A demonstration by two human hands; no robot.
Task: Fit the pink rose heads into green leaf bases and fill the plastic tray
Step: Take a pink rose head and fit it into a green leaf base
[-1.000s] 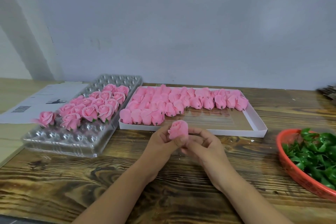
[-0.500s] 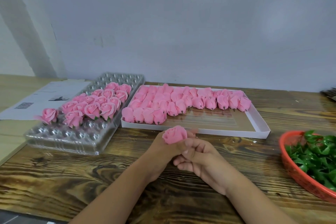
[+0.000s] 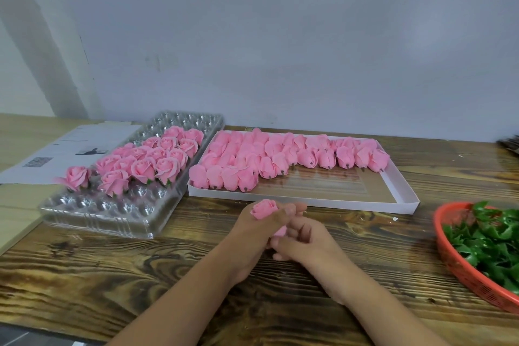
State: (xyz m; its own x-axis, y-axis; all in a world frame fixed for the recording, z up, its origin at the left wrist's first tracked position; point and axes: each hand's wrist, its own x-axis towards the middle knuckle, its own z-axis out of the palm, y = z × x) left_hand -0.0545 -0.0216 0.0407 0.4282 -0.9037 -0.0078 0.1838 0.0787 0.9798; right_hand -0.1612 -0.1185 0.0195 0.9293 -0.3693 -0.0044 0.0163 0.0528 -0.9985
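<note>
My left hand (image 3: 254, 236) grips a pink rose head (image 3: 264, 208) over the wooden table, its bloom poking up above the fingers. My right hand (image 3: 304, 241) is curled against the rose's underside, fingers touching its lower part; what they hold is hidden. The clear plastic tray (image 3: 92, 215) at the left carries several finished roses (image 3: 146, 161) in its middle rows. A white box (image 3: 404, 199) behind my hands holds several loose rose heads (image 3: 269, 157). Green leaf bases (image 3: 488, 241) fill a red basket (image 3: 455, 264) at the right.
A printed sheet of paper (image 3: 64, 149) lies at the far left behind the tray. A grey wall stands close behind the table. A dark object (image 3: 509, 143) sits at the far right edge. Bare wood shows in front of the tray.
Both hands have drawn slightly toward me and lowered with the rose. My right hand has slid under the rose and curled more tightly against it.
</note>
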